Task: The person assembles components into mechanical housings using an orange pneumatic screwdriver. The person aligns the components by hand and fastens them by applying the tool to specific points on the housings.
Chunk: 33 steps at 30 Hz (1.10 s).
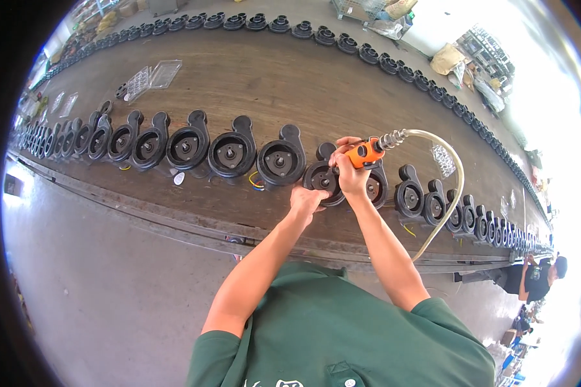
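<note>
My right hand [350, 171] is closed round an orange air-powered tool [366, 153] with a metal hose coupling. It is held over a black round housing [317, 175] lying on the bench in front of me. My left hand [306, 198] grips the near rim of that same housing, with a finger reaching in over its edge toward the centre. The working tip of the tool is mostly hidden by my right hand. Close by on the right sits another black housing [376, 187], and to the left stands one more housing [281, 160] with a round knob-like end.
A clear air hose [459, 169] loops from the tool down to the right. Rows of similar housings line both bench [239, 84] edges. Clear plastic trays [164, 74] lie at the far left. Another person [537, 277] stands at the far right.
</note>
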Tool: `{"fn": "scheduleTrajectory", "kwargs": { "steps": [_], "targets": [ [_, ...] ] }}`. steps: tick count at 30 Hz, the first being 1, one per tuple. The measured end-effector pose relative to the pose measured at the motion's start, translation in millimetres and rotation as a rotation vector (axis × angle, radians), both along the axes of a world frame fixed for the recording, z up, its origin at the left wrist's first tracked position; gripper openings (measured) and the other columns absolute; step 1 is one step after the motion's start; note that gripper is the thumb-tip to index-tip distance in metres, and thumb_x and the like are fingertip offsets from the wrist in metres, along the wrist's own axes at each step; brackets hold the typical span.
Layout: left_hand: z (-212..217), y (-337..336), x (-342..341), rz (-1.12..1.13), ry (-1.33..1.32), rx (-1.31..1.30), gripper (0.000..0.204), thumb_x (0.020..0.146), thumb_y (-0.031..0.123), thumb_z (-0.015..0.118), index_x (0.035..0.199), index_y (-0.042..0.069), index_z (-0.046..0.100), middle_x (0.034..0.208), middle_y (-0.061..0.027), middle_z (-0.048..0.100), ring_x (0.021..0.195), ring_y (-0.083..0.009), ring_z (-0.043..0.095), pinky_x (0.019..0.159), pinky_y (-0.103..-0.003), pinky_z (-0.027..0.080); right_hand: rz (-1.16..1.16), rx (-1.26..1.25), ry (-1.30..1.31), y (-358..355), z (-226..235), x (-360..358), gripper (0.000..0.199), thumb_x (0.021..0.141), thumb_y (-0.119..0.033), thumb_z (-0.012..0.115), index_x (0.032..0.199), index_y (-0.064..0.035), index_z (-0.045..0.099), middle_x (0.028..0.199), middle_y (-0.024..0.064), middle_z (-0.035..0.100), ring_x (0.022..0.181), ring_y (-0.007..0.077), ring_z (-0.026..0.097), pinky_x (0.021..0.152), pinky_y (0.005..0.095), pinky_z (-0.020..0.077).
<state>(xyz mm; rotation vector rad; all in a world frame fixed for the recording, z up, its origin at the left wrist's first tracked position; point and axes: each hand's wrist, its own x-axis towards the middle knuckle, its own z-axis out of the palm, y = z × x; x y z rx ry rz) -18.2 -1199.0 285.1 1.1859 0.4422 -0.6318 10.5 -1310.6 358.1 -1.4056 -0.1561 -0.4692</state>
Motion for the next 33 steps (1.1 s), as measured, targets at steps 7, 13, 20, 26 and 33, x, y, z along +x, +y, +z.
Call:
{"fn": "scheduleTrajectory", "kwargs": {
  "steps": [7,13,20,26,33],
  "targets": [
    [8,-1,-1,-0.011,-0.008,0.043,0.064,0.080,-0.001,0.077,0.137,0.001,0.048,0.116,-0.0127,0.066,0.097,-0.0237,0.070,0.069,-0.041,0.064,0.071,0.125,0.045,21,-1,0,0.023,0.083,0.008,0.056,0.105,0.0031,0.052,0.075,0.0062,0.061,0.062,0.0134,0.060,0.058,0.0278,0.0521],
    [-10,0,5,-0.056,0.031,0.010,0.072,0.075,0.001,0.082,0.139,0.008,0.049,0.121,-0.0119,0.065,0.098,-0.0238,0.070,0.069,-0.037,0.064,0.090,0.143,0.087,19,-5,4,0.022,0.083,0.006,0.056,0.105,0.0022,0.053,0.076,0.0057,0.059,0.062,0.0143,0.060,0.058,0.0285,0.0515],
    [3,1,0,-0.027,-0.018,0.033,0.058,0.078,0.003,0.080,0.130,0.004,0.054,0.115,-0.0101,0.066,0.099,-0.0233,0.070,0.071,-0.042,0.064,0.127,0.108,0.093,20,-7,2,0.023,0.082,0.006,0.058,0.104,0.0016,0.054,0.077,0.0055,0.061,0.063,0.0134,0.060,0.059,0.0280,0.0520],
    [0,1,4,-0.042,-0.008,0.077,0.071,0.075,0.007,0.085,0.136,0.004,0.049,0.121,-0.0112,0.063,0.102,-0.0241,0.069,0.071,-0.041,0.064,0.135,0.114,0.105,25,-13,2,0.018,0.080,0.006,0.061,0.097,0.0002,0.058,0.078,0.0049,0.062,0.066,0.0125,0.062,0.059,0.0271,0.0525],
    [11,1,-2,0.028,-0.020,0.099,0.080,0.071,0.003,0.083,0.142,0.003,0.045,0.127,-0.0138,0.061,0.101,-0.0251,0.069,0.066,-0.037,0.065,0.150,0.075,0.089,27,-21,1,0.015,0.078,0.005,0.064,0.091,-0.0004,0.059,0.080,0.0048,0.063,0.066,0.0113,0.062,0.059,0.0264,0.0517]
  ]
}}
